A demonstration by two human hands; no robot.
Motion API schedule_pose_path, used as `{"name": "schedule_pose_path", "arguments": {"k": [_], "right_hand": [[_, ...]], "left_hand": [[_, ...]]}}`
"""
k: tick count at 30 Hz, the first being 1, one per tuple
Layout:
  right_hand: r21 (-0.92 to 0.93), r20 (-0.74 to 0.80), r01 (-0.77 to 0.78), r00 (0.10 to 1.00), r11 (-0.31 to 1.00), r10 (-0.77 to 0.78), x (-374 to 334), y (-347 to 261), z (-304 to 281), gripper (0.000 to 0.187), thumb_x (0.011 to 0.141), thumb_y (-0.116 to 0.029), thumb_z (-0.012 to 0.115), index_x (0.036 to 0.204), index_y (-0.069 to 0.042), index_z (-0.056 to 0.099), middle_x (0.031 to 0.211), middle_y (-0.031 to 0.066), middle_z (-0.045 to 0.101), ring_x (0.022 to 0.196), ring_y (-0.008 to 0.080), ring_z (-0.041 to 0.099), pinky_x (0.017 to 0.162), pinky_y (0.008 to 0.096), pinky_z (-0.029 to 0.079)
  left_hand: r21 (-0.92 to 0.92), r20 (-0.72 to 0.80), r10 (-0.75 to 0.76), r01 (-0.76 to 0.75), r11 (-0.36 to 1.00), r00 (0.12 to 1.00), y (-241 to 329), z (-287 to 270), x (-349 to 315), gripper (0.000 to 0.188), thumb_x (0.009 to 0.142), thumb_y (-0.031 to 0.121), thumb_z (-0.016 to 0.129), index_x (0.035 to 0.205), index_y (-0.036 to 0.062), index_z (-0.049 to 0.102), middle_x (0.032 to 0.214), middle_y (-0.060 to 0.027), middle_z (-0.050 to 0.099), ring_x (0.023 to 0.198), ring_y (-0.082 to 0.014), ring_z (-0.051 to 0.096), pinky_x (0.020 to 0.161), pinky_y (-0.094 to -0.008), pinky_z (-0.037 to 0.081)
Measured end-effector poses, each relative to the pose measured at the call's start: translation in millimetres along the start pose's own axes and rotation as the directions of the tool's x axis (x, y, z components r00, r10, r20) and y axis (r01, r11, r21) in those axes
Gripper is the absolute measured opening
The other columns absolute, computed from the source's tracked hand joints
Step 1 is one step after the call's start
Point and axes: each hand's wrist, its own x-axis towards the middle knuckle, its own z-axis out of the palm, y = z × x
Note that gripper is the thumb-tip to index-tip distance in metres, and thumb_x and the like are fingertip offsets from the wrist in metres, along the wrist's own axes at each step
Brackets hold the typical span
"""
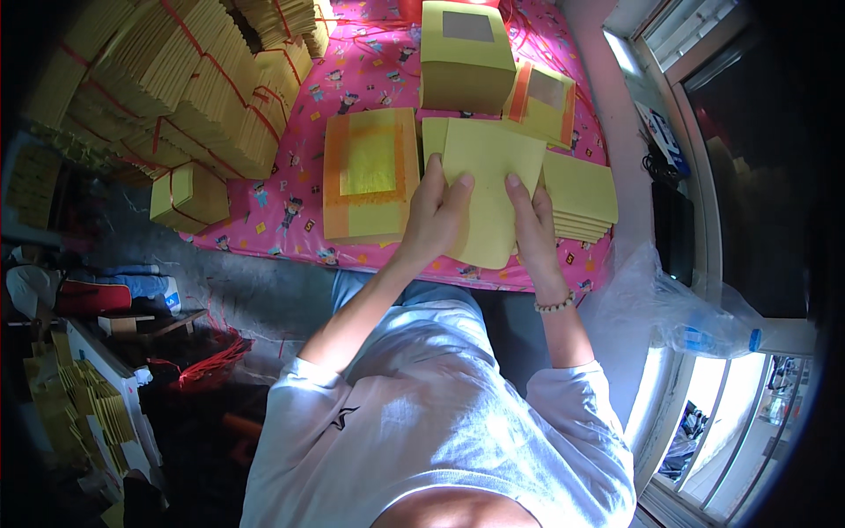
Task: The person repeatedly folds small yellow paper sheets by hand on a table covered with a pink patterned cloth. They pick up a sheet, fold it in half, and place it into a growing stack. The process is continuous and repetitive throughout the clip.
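Observation:
Both my hands hold a piece of yellow paper (493,198) by its two long sides, tilted over the near part of the table. My left hand (437,211) grips its left edge with the thumb on top and the fingers partly hidden behind. On the opposite edge, my right hand (533,229) pinches it the same way. Whether it is one sheet or several I cannot tell. Left of my hands lies a stack of yellow paper with an orange border and a shiny gold panel (368,167). To the right sits a fanned yellow paper stack (579,195).
A pink patterned cloth (295,189) covers the table. A tall yellow stack with a grey panel (466,66) stands behind, beside an orange-striped one (547,99). Large bundles tied with red string (189,88) fill the left. A clear plastic bag (678,304) hangs near the window. Another person sits far left.

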Motion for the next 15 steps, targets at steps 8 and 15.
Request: {"name": "schedule_pose_path", "arguments": {"k": [8,15], "right_hand": [[-0.037,0.056,0.115,0.992,0.993,-0.113,-15,-7,-2,0.028,0.096,-0.024,0.058,0.109,0.001,0.062,0.094,0.001,0.066,0.081,0.0042,0.059,0.069,0.0202,0.049],[0.025,0.0,0.177,0.984,0.984,-0.177,-13,-15,2,0.022,0.094,-0.017,0.06,0.106,0.001,0.064,0.093,0.0008,0.067,0.081,0.0034,0.058,0.071,0.0193,0.048]], "left_hand": [[-0.108,0.021,0.076,-0.073,0.991,0.997,22,1,-14,0.021,0.097,0.011,0.049,0.113,-0.0004,0.043,0.105,-0.0083,0.056,0.097,-0.0104,0.054,0.084,-0.0265,0.044],[-0.13,0.04,0.038,-0.033,0.991,0.998,25,-7,-19,0.022,0.096,0.01,0.051,0.115,0.0002,0.046,0.107,-0.0066,0.059,0.099,-0.0091,0.054,0.084,-0.0246,0.044]]}}
